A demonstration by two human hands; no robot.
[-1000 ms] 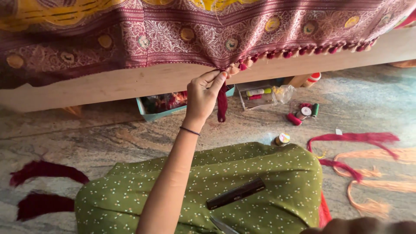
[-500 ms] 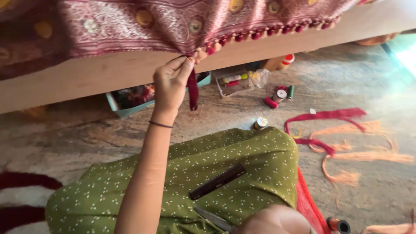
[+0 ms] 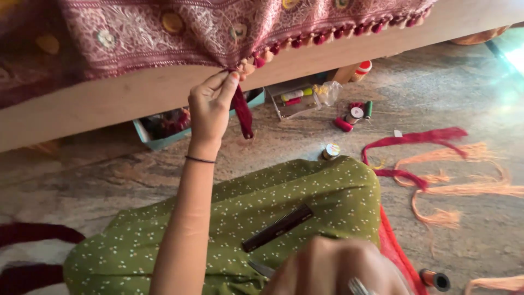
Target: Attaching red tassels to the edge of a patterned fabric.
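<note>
head view: we are fixing a maroon thread bundle point(image 3: 243, 112) to the sari border point(image 3: 180, 33).
our left hand point(image 3: 209, 107) pinches it shut at the hem; our right hand point(image 3: 333, 267), blurred, grips something metal. next likely calls for tying tight.

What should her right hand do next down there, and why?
Probably lift the scissors up to the dark red thread bundle. The left hand pinches that bundle at the cloth's edge, where it hangs loose, while the right hand is low at the lap, on something metal.
</note>
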